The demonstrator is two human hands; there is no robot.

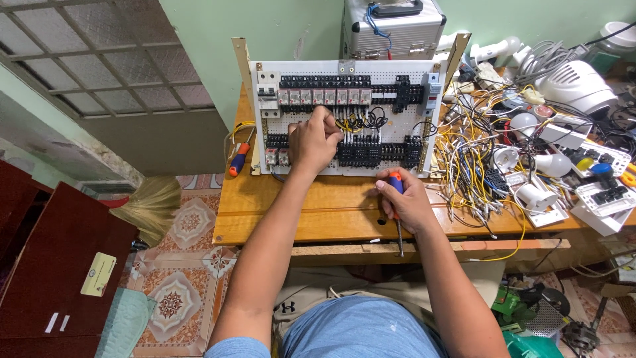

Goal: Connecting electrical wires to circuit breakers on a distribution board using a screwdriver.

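A white perforated panel (391, 118) with rows of black relay sockets and clear relays stands tilted on a wooden table (331, 212). My left hand (313, 140) rests against the panel's lower left part, fingers pinched at small wires and a socket. My right hand (405, 202) lies on the table in front of the panel, closed around a screwdriver (397, 219) with an orange and blue handle, its shaft pointing toward me over the table edge.
A second orange and blue screwdriver (237, 160) lies left of the panel. A tangle of yellow and white wires (474, 169), bulbs, sockets and switch plates covers the table's right side. A metal case (392, 26) stands behind the panel. A dark red cabinet (53, 265) and a broom (149, 205) are on the left.
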